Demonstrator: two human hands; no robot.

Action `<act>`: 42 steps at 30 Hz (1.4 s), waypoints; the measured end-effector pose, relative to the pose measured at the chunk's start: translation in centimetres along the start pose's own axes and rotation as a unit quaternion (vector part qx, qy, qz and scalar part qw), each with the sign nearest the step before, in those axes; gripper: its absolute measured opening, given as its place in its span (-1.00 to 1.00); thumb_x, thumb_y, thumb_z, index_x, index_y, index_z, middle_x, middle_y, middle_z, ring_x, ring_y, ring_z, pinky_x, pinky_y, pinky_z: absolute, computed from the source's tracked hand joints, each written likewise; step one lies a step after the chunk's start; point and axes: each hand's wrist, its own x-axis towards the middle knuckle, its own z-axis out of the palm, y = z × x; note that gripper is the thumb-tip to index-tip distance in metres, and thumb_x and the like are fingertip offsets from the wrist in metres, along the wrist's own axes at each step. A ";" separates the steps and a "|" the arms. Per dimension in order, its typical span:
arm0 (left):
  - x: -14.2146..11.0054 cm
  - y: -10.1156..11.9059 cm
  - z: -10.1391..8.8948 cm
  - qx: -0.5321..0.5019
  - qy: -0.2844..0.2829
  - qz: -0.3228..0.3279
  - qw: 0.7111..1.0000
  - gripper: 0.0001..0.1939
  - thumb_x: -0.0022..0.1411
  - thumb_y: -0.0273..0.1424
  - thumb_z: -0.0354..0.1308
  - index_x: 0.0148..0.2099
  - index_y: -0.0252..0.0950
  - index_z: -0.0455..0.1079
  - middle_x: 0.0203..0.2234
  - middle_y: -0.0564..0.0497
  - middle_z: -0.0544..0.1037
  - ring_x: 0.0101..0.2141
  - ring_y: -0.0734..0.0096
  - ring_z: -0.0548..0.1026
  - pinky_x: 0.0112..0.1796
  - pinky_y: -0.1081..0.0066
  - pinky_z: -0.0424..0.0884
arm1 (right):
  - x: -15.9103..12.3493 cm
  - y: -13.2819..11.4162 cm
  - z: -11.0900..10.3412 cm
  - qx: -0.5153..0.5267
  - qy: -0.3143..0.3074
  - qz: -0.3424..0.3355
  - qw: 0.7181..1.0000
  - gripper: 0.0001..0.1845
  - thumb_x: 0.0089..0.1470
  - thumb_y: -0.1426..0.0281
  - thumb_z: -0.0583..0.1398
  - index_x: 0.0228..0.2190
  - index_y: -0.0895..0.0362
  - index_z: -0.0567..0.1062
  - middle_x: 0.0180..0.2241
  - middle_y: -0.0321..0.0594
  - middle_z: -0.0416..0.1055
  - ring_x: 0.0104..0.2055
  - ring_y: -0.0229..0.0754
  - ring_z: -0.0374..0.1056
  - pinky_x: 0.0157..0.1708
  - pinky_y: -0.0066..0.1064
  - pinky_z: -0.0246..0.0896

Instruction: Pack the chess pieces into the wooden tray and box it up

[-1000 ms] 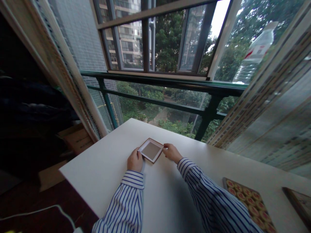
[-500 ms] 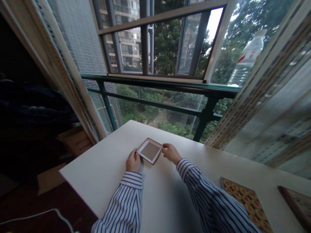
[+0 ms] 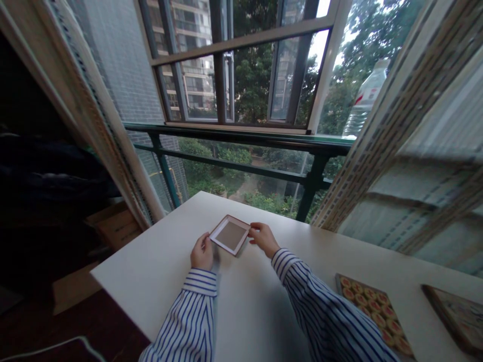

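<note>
A small, shallow square frame with a thin brown rim, a pale border and a grey middle is held just over the white table. Its left corner is between the fingers of my left hand, which are closed on it. At the opposite corner, my right hand pinches the rim between thumb and fingertips. Both sleeves are striped blue and white. What lies under the frame is hidden.
On the table's right lie a flat tray of round wooden pieces and a brown-edged panel. A green railing runs behind the table. A plastic bottle stands by the window; curtains hang at both sides.
The view has shifted slightly. The frame's tilt looks a little different, and my left hand's fingers have shifted at its corner. Both hands stay at the frame.
</note>
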 end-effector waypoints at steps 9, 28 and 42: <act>-0.2 1.0 -0.7 -0.047 0.001 -0.016 0.999 -0.71 0.12 -0.33 -0.01 -0.15 -0.35 0.39 -0.21 -0.14 0.50 -0.19 0.31 0.46 -0.18 0.36 0.38 | -1.0 -0.9 -0.3 0.086 0.013 0.021 0.996 -0.76 -0.03 0.45 0.10 -0.24 0.23 0.33 -0.22 -0.07 0.33 -0.40 -0.30 0.35 -0.55 -0.52 0.32; -0.4 3.4 -1.6 -0.261 0.002 -0.160 0.952 -0.84 0.08 -0.42 0.10 -0.27 -0.37 0.41 -0.21 -0.11 0.48 -0.20 0.32 0.46 -0.32 0.32 0.50 | -2.5 -2.8 -1.2 0.161 0.004 0.042 0.986 -0.79 -0.09 0.50 0.11 -0.31 0.19 0.31 -0.40 -0.22 0.32 -0.44 -0.32 0.32 -0.53 -0.45 0.32; -1.7 6.4 -1.9 -0.333 -0.079 -0.260 0.903 -0.84 0.08 -0.46 0.10 -0.26 -0.39 0.42 -0.46 -0.03 0.50 -0.55 0.53 0.44 -0.56 0.50 0.39 | -4.5 -3.8 -2.9 0.155 -0.006 0.032 0.987 -0.77 -0.11 0.53 0.11 -0.30 0.20 0.32 -0.38 -0.20 0.33 -0.42 -0.29 0.33 -0.53 -0.45 0.30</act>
